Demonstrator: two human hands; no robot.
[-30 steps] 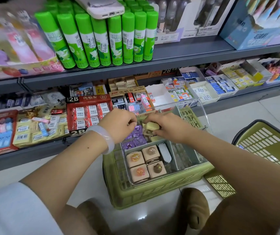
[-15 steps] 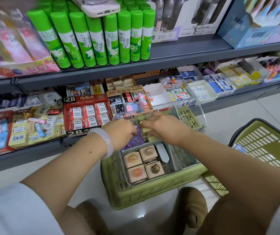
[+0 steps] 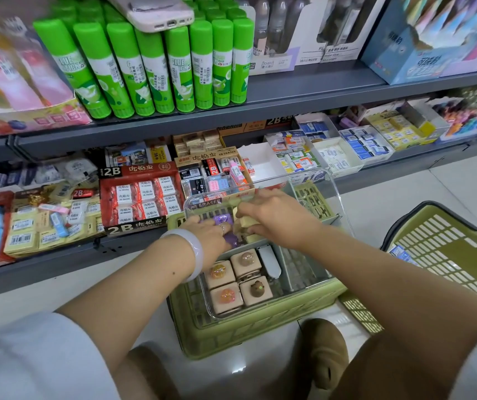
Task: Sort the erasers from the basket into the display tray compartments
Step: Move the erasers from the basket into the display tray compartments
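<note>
Both hands work at 12 o'clock in the clear tray [image 3: 344, 215] atop the basket [image 3: 260, 336]. Left hand [image 3: 211, 238] rests flat on purple erasers [image 3: 223, 220]; right hand [image 3: 275, 215] grips yellow erasers [image 3: 246, 223]. Four tan erasers [image 3: 238, 280] fill the 6 o'clock compartment.

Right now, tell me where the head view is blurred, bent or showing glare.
Head view: the pink packs at upper left are smeared by blur; the shelf edge bows, a wide-angle bend; a small bright glare spot sits on the floor below the green basket; the clear display tray rim catches light; both hands and the square erasers read sharp.
</note>
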